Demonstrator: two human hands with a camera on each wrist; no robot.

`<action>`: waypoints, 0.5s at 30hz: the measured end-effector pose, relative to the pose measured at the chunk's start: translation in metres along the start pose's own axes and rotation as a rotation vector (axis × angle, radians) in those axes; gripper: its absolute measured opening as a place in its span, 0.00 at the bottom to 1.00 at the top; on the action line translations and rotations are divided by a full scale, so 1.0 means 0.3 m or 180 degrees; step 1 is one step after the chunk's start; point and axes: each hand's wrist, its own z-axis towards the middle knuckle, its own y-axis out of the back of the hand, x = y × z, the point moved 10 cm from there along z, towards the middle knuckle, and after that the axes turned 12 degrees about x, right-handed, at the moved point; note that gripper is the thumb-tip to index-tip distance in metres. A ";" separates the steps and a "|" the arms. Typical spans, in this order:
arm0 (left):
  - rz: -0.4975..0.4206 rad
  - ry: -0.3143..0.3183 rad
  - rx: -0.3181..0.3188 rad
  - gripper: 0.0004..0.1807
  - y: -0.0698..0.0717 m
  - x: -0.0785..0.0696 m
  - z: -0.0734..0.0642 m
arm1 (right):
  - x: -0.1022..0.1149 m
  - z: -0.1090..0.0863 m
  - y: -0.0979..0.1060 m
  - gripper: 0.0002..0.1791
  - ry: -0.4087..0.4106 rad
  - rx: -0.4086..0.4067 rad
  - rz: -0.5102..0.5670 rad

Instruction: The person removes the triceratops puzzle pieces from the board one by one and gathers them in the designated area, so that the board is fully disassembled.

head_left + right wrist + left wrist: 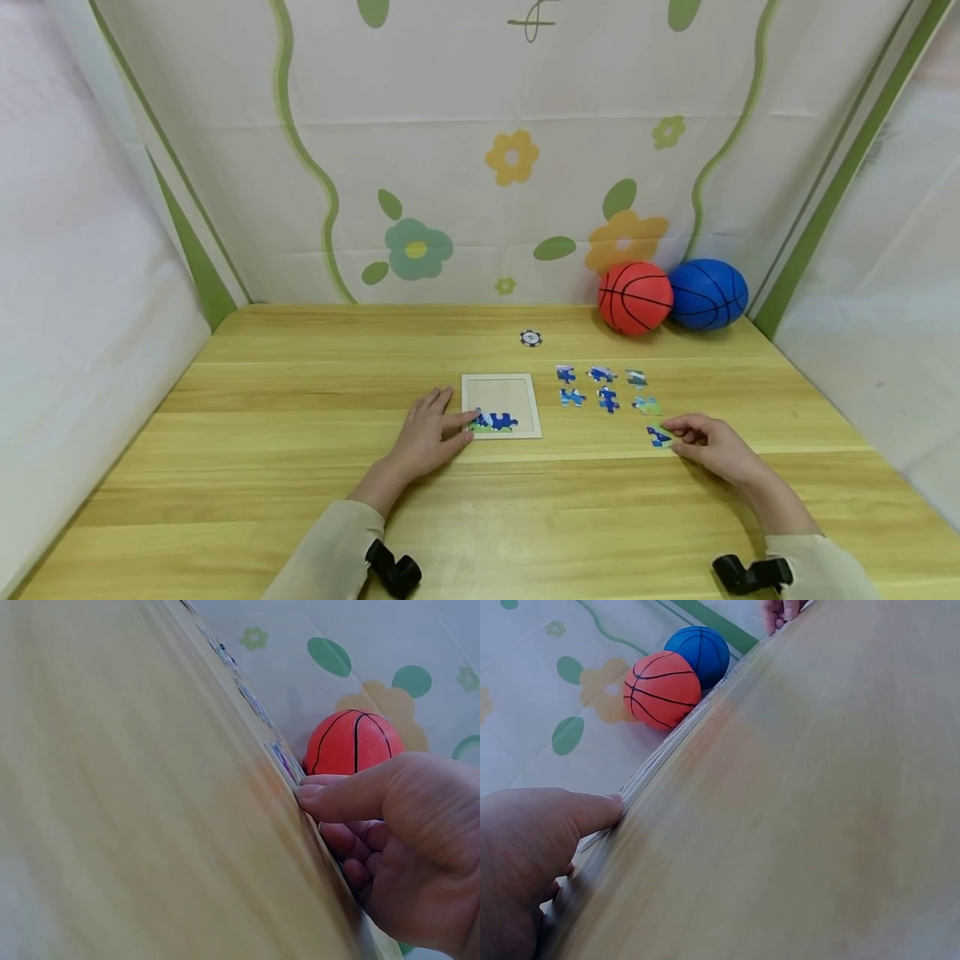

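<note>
A square, light puzzle tray (536, 406) lies on the table with joined puzzle pieces (503, 422), blue and green, along its lower-left edge. My left hand (427, 433) rests at the tray's left side, fingers extended, with the index fingertip on the leftmost piece. To the right, my right hand (708, 446) pinches a blue and green puzzle piece (659, 436) between thumb and forefinger, close to the tabletop. In the right wrist view, the thumb and forefinger meet at the edge of that puzzle piece (283, 763), and the other fingers are curled under.
Several loose puzzle pieces (607, 400) lie in two rows between tray and right hand. Behind them is a round poker-chip-like disc (531, 338). A red ball (636, 298) and a blue ball (708, 294) sit at the back right, against a flowered cloth (465, 100).
</note>
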 end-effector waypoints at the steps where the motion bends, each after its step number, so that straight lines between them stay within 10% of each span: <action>1: 0.0001 -0.0001 -0.0002 0.19 0.000 0.000 0.000 | 0.000 -0.001 0.000 0.14 -0.0002 0.0004 0.0005; 15: 0.0011 -0.0024 -0.0022 0.20 0.004 -0.005 -0.004 | 0.133 0.070 -0.032 0.22 0.0136 0.0424 0.0279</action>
